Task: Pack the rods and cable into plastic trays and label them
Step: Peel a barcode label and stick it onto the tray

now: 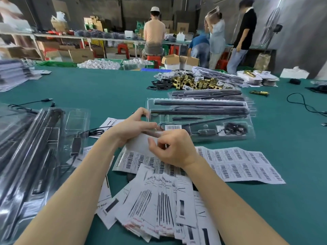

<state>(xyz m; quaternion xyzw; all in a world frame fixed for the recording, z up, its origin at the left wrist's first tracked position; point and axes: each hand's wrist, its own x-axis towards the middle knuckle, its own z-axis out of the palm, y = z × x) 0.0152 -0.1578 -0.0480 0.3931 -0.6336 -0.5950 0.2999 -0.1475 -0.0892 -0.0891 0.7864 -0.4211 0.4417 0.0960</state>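
I see my left hand (131,127) and right hand (174,149) pinching a barcode label sheet (139,145); its print is unreadable, blurred.

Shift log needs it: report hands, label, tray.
Both hands, left and right, pinching label sheet, peeling. Packed tray ahead, one barcode on. Nothing in the way.

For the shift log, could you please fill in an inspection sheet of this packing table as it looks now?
Surface: green table, mostly covered.
Job's things: packed tray with rods, cable and a barcode label; barcode sheet; tray stack at left.
Clutter: printed cards; brass parts.
Grippers: left hand and right hand pinch a label backing sheet.
Cables: loose black cable at right.
Surroundings: people at a rear bench.
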